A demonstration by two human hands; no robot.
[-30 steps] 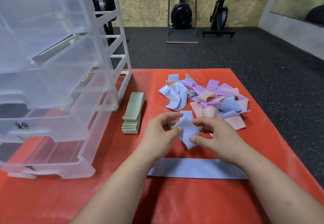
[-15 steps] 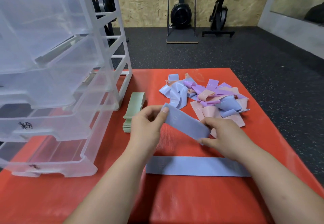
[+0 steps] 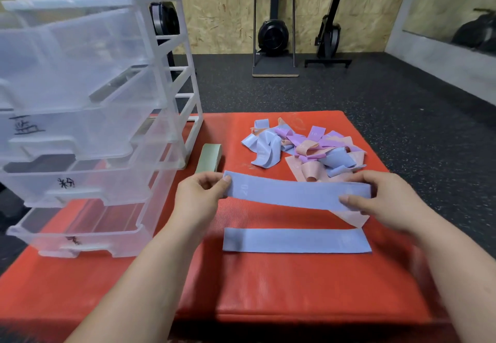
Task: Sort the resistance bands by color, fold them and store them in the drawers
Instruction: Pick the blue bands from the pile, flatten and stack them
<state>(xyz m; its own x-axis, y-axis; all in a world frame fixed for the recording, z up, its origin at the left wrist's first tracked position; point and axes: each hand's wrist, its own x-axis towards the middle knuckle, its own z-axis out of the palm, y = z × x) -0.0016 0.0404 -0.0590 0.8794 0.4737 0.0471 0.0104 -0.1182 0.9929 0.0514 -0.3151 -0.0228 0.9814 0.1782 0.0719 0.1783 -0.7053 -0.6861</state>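
Left grip (image 3: pixel 200 197) and right grip (image 3: pixel 375 197) each pinch one end of a blue band (image 3: pixel 290 195), its long axis running left to right between them. Beneath them lies the red padded bench (image 3: pixel 268 289). Left stands a clear drawer unit (image 3: pixel 88 127), cut off, labels illegible. Beyond is a mixed band pile (image 3: pixel 303 149). Nearer lies a second blue band (image 3: pixel 295 240), parallel. A green stack (image 3: pixel 210 157) is partly hidden behind the left grip.

"Where had the bands got to?"

"One blue band (image 3: pixel 295 195) hung flat between my left hand (image 3: pixel 198 197) and right hand (image 3: pixel 383 197), pinched at both ends. A second blue band (image 3: pixel 295 240) lay flat nearer me. The folded green bands (image 3: pixel 210 156) sat beside the clear drawer unit (image 3: pixel 88 117)."

"And the rest?"

"A tangled pile (image 3: pixel 308 149) of blue, purple and pink, beyond."
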